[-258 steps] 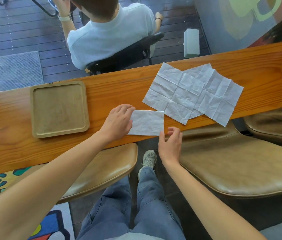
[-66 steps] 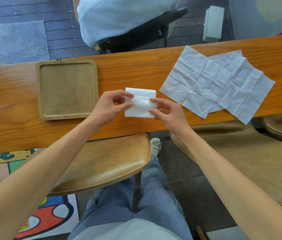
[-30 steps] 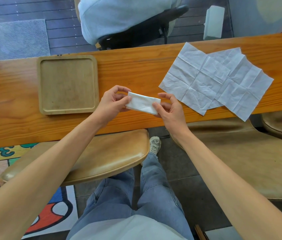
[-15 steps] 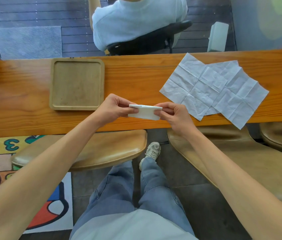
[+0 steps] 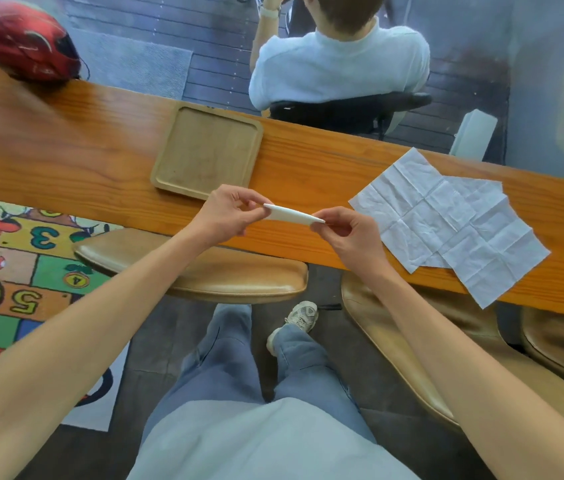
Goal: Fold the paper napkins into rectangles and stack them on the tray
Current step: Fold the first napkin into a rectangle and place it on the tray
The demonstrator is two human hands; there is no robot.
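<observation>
The folded napkin (image 5: 292, 215) is seen edge-on, its long axis running from 10 to 4 o'clock, pinched at either end by the left hand (image 5: 226, 216) and right hand (image 5: 349, 232) above the desk (image 5: 66, 157).

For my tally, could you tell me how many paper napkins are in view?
At least 3: one folded napkin held between both hands above the table's near edge, and two unfolded napkins overlapping on the table at right; more may be hidden beneath.

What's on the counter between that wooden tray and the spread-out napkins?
Only bare counter lies between the tray and the unfolded napkins, per the head view.
</observation>
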